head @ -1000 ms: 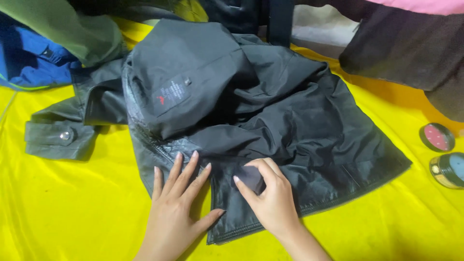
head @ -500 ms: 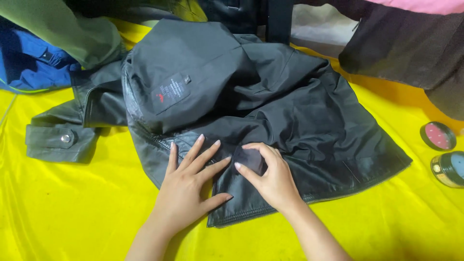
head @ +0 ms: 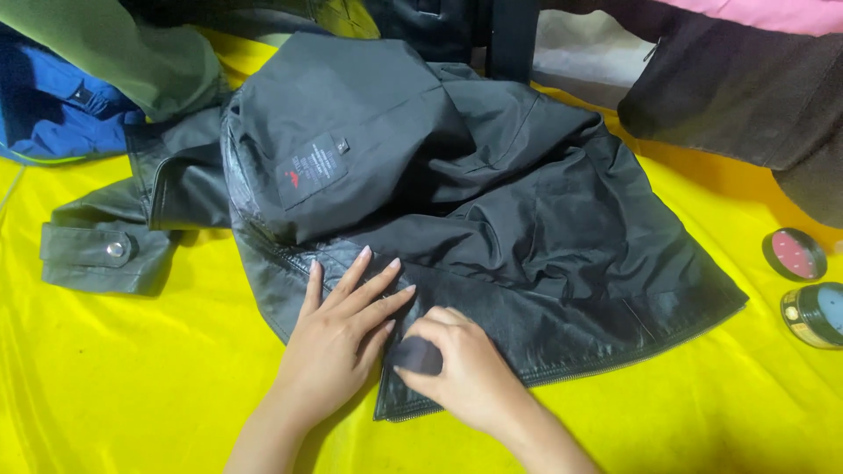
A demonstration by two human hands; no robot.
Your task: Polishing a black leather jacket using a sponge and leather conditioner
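Observation:
A dark grey-black leather jacket lies spread inside-out on a yellow cloth, its lining with a sewn label facing up. My left hand rests flat, fingers spread, on the jacket's lower front edge. Right beside it, my right hand presses a small dark pad against the leather near the zip edge, fingers curled over it.
A cuffed sleeve with a metal snap lies at the left. Green and blue garments are piled at the back left. A dark garment lies back right. Two round tins sit at the right edge.
My right hand has slid the pad down and left along the jacket's edge, toward me. My left hand has moved up onto the leather and stays flat beside it.

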